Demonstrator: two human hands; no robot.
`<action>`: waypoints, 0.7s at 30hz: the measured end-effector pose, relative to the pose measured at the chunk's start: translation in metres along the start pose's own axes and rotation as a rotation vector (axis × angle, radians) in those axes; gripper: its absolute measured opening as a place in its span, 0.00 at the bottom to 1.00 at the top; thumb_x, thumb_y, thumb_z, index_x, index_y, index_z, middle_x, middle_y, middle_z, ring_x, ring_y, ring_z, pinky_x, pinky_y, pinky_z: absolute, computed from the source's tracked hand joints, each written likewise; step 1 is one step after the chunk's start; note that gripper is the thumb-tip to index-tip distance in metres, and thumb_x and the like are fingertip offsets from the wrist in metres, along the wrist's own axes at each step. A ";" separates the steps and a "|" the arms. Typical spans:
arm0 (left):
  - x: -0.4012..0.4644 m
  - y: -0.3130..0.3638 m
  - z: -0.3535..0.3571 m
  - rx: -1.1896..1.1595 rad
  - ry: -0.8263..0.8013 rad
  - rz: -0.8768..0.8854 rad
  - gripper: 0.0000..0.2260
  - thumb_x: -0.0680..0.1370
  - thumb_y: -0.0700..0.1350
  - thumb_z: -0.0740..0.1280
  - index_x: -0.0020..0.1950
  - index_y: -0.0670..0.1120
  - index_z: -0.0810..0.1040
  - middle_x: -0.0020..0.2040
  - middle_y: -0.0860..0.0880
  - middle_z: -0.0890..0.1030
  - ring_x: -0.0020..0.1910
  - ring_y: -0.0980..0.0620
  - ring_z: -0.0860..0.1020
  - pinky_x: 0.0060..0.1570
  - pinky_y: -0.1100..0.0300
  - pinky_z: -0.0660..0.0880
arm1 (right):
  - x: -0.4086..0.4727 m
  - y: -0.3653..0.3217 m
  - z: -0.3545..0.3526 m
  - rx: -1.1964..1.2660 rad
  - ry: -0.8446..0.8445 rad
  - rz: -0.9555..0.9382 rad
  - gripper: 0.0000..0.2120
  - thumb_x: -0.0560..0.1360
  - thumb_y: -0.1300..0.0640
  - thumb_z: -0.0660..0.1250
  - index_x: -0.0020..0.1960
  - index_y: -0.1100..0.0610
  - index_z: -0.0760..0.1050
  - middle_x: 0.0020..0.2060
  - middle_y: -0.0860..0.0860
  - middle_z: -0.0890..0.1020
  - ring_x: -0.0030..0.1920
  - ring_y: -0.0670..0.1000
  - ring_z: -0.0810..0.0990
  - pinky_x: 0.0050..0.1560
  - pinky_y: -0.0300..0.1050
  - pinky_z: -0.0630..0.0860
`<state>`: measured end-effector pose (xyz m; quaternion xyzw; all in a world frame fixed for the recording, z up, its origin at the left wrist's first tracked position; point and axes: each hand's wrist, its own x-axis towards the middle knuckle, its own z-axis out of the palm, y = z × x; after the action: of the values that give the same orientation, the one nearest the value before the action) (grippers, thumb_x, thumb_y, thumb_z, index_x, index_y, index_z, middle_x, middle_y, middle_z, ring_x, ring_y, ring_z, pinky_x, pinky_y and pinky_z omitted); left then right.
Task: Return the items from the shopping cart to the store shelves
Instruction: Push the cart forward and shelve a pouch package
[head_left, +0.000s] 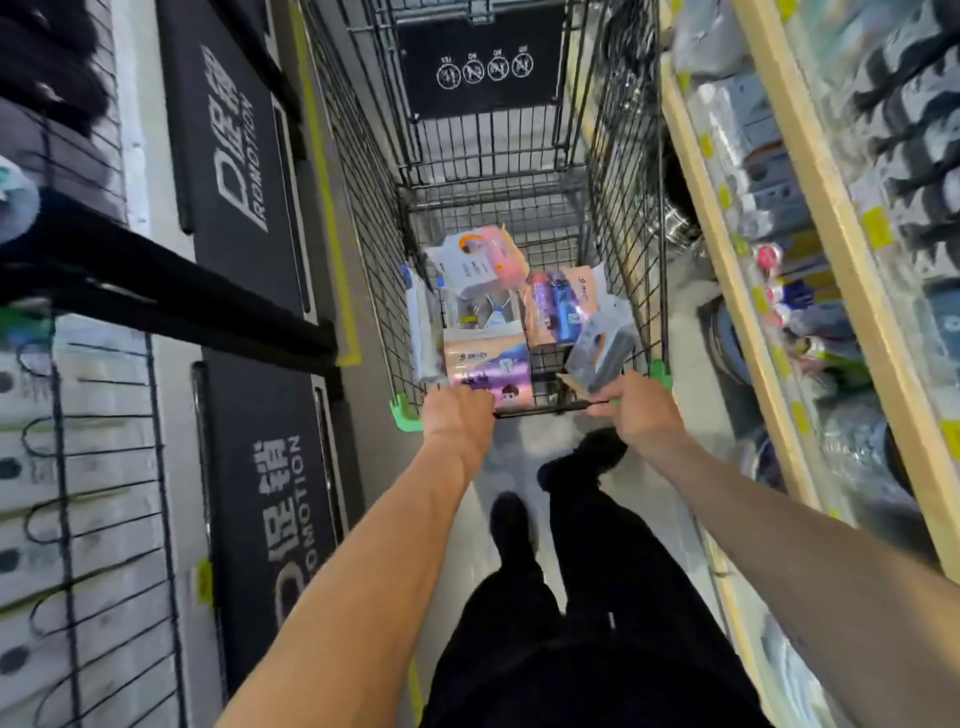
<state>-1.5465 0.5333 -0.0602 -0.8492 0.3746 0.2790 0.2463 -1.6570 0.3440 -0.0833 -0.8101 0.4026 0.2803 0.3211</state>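
A black wire shopping cart (363, 218) stands in the aisle in front of me. Both hands grip its handle bar: my left hand (457, 413) near the green left corner, my right hand (641, 410) near the green right corner. Inside the cart lie several packaged items: a white and pink box (480, 260) at the far end, a pink and purple pack (488, 364) close to the handle, a pack with blue bottles (558, 306), and a grey-blue box (602, 345) by my right hand.
Wooden store shelves (810, 218) stocked with packaged goods run along the right. On the left are black promotion signs (239, 171) and a wire rack of white packages (83, 493). My legs in black trousers and shoes are on the grey floor behind the cart.
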 end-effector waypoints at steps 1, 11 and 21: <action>-0.006 0.001 0.004 -0.005 0.002 0.006 0.10 0.82 0.48 0.63 0.62 0.50 0.77 0.58 0.49 0.82 0.56 0.48 0.81 0.42 0.59 0.72 | -0.008 0.005 0.003 -0.052 0.002 -0.002 0.07 0.74 0.54 0.72 0.52 0.53 0.82 0.47 0.50 0.86 0.52 0.53 0.84 0.55 0.49 0.78; -0.089 0.045 0.071 -0.011 -0.164 0.085 0.15 0.79 0.57 0.64 0.57 0.47 0.79 0.52 0.49 0.82 0.51 0.50 0.81 0.45 0.57 0.74 | -0.072 0.075 0.042 -0.473 -0.139 -0.037 0.33 0.64 0.38 0.77 0.65 0.44 0.70 0.56 0.47 0.83 0.56 0.54 0.81 0.51 0.47 0.76; -0.172 0.117 0.122 -0.058 -0.153 0.041 0.15 0.79 0.58 0.63 0.56 0.49 0.80 0.51 0.50 0.83 0.51 0.49 0.81 0.42 0.57 0.71 | -0.101 0.138 0.101 0.194 -0.309 0.059 0.31 0.75 0.42 0.69 0.74 0.52 0.67 0.72 0.56 0.69 0.69 0.61 0.71 0.71 0.59 0.67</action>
<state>-1.7693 0.6260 -0.0597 -0.8244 0.3639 0.3587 0.2436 -1.8443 0.4019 -0.1164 -0.7105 0.3972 0.3706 0.4472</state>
